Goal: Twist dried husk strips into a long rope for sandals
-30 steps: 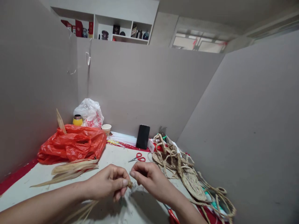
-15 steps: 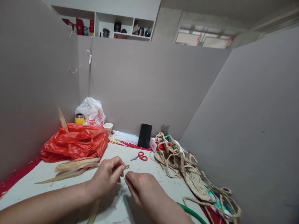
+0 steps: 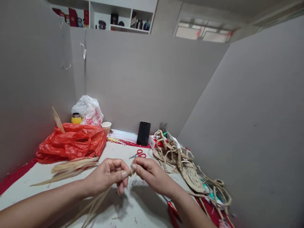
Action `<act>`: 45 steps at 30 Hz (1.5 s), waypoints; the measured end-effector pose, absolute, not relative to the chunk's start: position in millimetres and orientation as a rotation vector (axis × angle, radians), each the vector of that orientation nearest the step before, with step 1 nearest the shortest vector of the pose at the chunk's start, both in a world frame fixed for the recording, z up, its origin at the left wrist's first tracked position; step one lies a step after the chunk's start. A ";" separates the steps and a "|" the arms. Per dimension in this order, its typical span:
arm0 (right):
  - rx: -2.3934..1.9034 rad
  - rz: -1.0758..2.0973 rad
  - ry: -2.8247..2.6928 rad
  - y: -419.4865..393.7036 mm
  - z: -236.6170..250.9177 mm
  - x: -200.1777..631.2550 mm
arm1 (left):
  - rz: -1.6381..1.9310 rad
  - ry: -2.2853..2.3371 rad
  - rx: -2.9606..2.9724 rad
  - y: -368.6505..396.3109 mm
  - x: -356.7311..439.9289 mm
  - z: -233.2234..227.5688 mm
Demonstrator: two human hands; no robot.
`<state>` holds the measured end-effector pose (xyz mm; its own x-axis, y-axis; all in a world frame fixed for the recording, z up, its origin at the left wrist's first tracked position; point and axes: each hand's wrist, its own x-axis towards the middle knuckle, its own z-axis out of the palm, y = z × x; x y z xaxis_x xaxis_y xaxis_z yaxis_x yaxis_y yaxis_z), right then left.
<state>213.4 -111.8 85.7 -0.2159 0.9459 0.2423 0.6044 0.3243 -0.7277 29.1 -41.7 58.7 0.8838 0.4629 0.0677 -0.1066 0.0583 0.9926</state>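
Note:
My left hand [image 3: 110, 175] is closed in a pinch on a small twisted bit of dried husk strip [image 3: 130, 173]. Thumb and fingers of my right hand [image 3: 149, 172] pinch the same piece from the other side, so the fingertips almost meet. Pale husk strips [image 3: 96, 204] trail down below my left hand towards the near edge. Just beyond my right hand lie small scissors with red handles [image 3: 140, 153]. A larger red-handled tool [image 3: 173, 211] is partly covered by my right forearm; its kind I cannot make out.
A red plastic bag [image 3: 71, 142] and flat dried husks [image 3: 73, 166] lie on the left. Behind are a white bag [image 3: 87, 109], a yellow jar [image 3: 76, 118], a paper cup [image 3: 106, 126] and a phone [image 3: 143, 133]. Braided cord [image 3: 191, 177] heaps along the right. Grey partitions [image 3: 142, 79] enclose the table.
My right hand has moved up and turned, its fingertips now against the husk piece at my left fingers. The view has shifted slightly. The red-handled tool now shows; the green curved piece does not.

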 end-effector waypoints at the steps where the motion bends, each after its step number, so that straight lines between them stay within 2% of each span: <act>1: -1.348 0.698 -1.886 -110.9 84.3 212.3 | 0.465 0.299 1.433 -41.7 28.9 59.0; 8: -1.317 0.804 -1.790 -113.1 71.5 196.6 | 0.777 0.455 1.499 -41.0 30.4 64.2; 15: -1.579 0.182 -2.195 -121.6 62.9 184.0 | 0.854 0.649 1.947 -34.2 30.5 54.8; 20: -1.690 0.011 -2.384 -127.9 75.2 188.8 | 0.715 0.496 2.325 -35.3 31.0 43.1; 23: -1.665 0.119 -2.326 -126.0 81.8 197.6 | 0.450 0.400 2.060 -37.9 31.4 44.7; 26: -1.492 0.424 -2.178 -120.5 82.6 207.3 | 0.218 0.347 1.576 -38.8 30.6 52.0; 29: -1.359 0.640 -1.994 -114.9 78.6 211.2 | 0.308 0.325 1.360 -37.8 29.9 58.4; 33: -1.308 0.698 -1.916 -112.8 71.5 204.4 | 0.559 0.393 1.318 -36.0 31.4 61.0; 40: -1.362 0.430 -1.985 -117.9 63.4 189.3 | 0.721 0.542 1.353 -38.3 34.5 63.6; 45: -1.528 0.038 -2.255 -124.3 66.8 188.6 | 0.671 0.595 1.570 -38.9 33.3 61.9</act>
